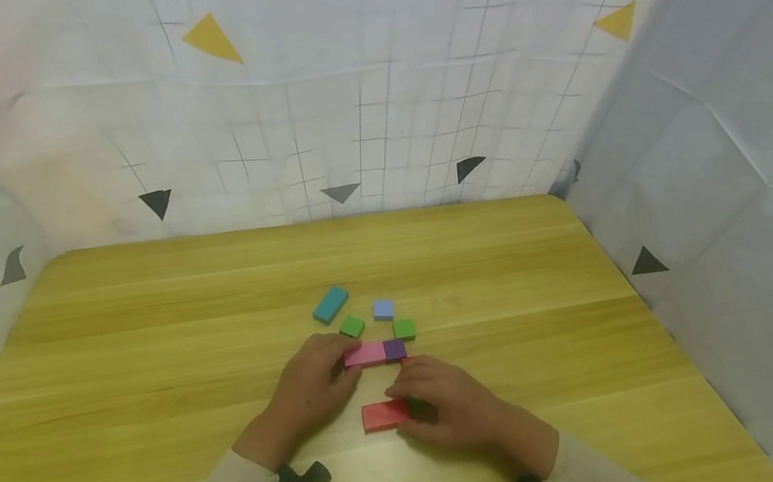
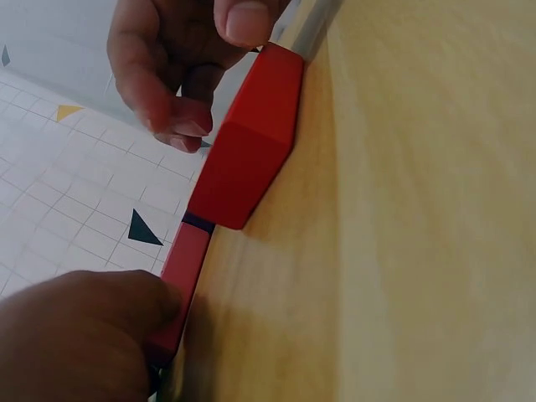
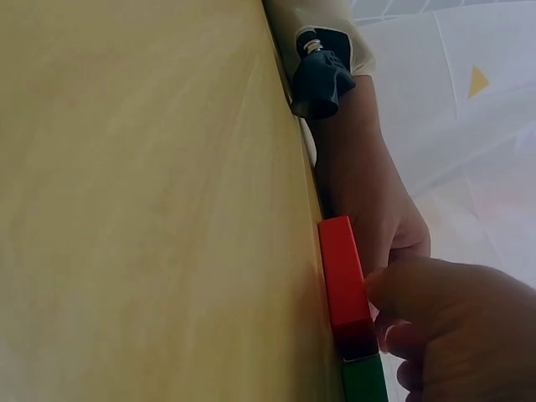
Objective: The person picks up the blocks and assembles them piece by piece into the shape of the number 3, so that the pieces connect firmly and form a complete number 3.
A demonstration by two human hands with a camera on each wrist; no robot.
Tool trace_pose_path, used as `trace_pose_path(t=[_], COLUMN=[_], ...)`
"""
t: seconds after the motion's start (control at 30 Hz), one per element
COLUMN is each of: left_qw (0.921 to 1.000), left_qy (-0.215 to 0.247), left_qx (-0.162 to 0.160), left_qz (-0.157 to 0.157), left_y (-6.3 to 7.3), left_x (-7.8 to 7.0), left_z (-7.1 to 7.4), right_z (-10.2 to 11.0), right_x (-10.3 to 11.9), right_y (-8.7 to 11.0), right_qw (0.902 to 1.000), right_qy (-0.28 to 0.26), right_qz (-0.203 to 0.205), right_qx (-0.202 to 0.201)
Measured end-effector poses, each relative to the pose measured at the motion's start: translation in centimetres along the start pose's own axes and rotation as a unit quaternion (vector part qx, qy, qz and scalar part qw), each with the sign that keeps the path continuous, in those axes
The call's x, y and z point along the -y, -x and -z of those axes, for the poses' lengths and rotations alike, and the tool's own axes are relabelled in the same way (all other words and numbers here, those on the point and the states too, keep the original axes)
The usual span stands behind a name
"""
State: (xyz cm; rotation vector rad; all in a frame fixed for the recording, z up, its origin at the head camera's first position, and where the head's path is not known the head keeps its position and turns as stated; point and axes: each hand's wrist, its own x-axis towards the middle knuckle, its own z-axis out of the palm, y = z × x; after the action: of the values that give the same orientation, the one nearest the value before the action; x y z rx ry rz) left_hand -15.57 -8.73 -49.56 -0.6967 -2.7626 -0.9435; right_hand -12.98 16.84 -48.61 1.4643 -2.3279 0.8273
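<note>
My left hand [image 1: 309, 375] holds the left end of a flat pink block [image 1: 365, 354], with the thumb along its near side. A purple square block [image 1: 394, 349] sits against the pink block's right end. Closer to me, my right hand [image 1: 453, 399] pinches a red rectangular block [image 1: 384, 416] near its right end. The thumb [image 3: 402, 289] lies against the red block's side in the right wrist view. A green block [image 3: 365, 378] stands at the end of the red one, mostly covered by the right hand in the head view. Another bit of red shows behind the right fingers.
Beyond the hands lie a teal rectangular block [image 1: 331, 304], a light blue square block [image 1: 383, 310] and two green squares, one left [image 1: 352, 326] and one right [image 1: 404, 329]. White sheeting [image 1: 336, 114] walls the wooden table [image 1: 143, 330] at the back and sides.
</note>
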Motion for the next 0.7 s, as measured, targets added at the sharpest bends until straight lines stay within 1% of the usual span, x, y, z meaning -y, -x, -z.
trace_pose_path(t=[0.13,0.33,0.53,0.7], left_qw=[0.9999,0.9999,1.0,0.9999], left_qy=[0.008,0.008,0.007,0.009], left_qx=[0.001,0.003,0.001,0.004], left_qz=[0.007,0.01,0.003,0.006], left_y=[0.06,0.07,0.16,0.12], left_x=[-0.14,-0.04,-0.04,0.01], left_z=[0.15,0.03,0.14,0.22], right_z=[-0.09,-0.18,-0.32,-0.24], right_x=[0.18,0.41,0.38,0.43], right_y=[0.11,0.24,0.31,0.26], right_qw=[0.9999,0.9996,0.9993,0.999], right_qy=[0.012,0.019,0.028,0.034], right_qz=[0.005,0.012,0.019,0.028], right_qx=[-0.01,-0.018,-0.014,-0.01])
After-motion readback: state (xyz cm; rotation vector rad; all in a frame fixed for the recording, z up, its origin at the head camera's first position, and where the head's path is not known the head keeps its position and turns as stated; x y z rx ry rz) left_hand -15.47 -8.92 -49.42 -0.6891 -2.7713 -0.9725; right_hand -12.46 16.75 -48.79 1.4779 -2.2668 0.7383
